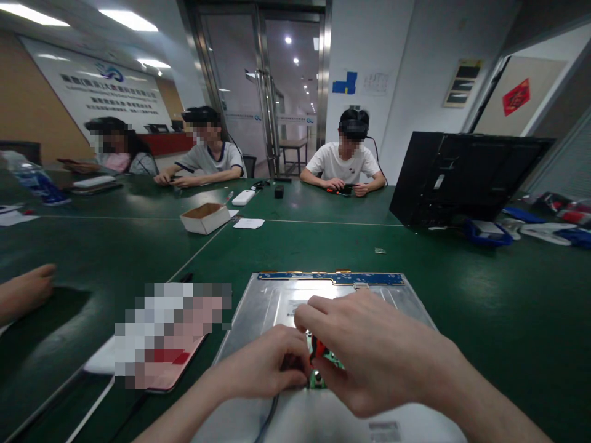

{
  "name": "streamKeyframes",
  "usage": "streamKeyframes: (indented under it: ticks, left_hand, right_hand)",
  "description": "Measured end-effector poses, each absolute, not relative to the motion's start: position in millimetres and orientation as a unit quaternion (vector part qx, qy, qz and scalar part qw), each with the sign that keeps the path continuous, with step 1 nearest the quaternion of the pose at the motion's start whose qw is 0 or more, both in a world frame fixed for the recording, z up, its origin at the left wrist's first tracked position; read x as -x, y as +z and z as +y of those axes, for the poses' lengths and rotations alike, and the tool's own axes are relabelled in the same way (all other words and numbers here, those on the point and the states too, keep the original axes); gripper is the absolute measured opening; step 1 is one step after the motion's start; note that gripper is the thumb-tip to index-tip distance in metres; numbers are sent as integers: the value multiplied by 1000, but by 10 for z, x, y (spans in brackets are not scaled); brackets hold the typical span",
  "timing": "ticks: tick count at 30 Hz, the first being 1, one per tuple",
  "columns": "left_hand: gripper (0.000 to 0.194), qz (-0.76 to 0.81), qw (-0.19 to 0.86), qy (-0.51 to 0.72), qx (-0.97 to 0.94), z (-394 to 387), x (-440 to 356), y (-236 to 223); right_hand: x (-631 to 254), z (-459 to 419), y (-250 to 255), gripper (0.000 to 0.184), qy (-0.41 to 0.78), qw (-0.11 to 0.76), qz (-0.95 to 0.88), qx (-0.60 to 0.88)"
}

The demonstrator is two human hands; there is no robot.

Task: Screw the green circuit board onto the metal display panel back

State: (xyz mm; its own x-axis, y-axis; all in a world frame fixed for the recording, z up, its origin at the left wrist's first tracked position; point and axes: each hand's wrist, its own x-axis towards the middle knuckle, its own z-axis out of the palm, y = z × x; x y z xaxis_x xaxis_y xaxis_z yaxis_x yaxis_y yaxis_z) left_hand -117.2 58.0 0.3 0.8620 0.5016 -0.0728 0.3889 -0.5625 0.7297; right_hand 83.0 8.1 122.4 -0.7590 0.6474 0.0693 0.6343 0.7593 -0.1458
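Observation:
A silver metal panel [249, 317] lies flat before me, with a long blue circuit board [305, 279] along its far edge. On its middle sits a green circuit board [317, 380], mostly covered by my hands. My right hand [369, 344] is closed round a red-and-black handle that looks like a screwdriver [316, 346], held above the green board; its tip is hidden. My left hand [277, 363] rests at the board's left side, fingers pinched together. What those fingers hold, if anything, is out of sight. A dark cable [268, 418] runs from beneath this hand.
A pink phone [184, 360], partly blurred, lies left of the panel by white cables. Another person's hand [28, 292] enters at far left. Ahead are an open white box [205, 219], a black monitor [466, 178] and several seated people. A blue tray [488, 234] stands right.

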Motion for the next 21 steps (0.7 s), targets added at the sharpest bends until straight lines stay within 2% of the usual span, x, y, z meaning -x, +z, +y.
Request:
streamKeyframes:
  ticks: [7, 15, 21]
  left_hand:
    - [7, 250, 388, 69, -884, 576, 1181, -9]
    - [8, 248, 396, 71, -881, 573, 1174, 11]
    - [9, 247, 401, 60, -880, 577, 1178, 18]
  right_hand:
    - [-824, 87, 1221, 6, 59, 55, -935, 345]
    - [-831, 71, 1217, 13, 61, 72, -937, 337]
    - [-815, 68, 1220, 10, 59, 56, -936, 344]
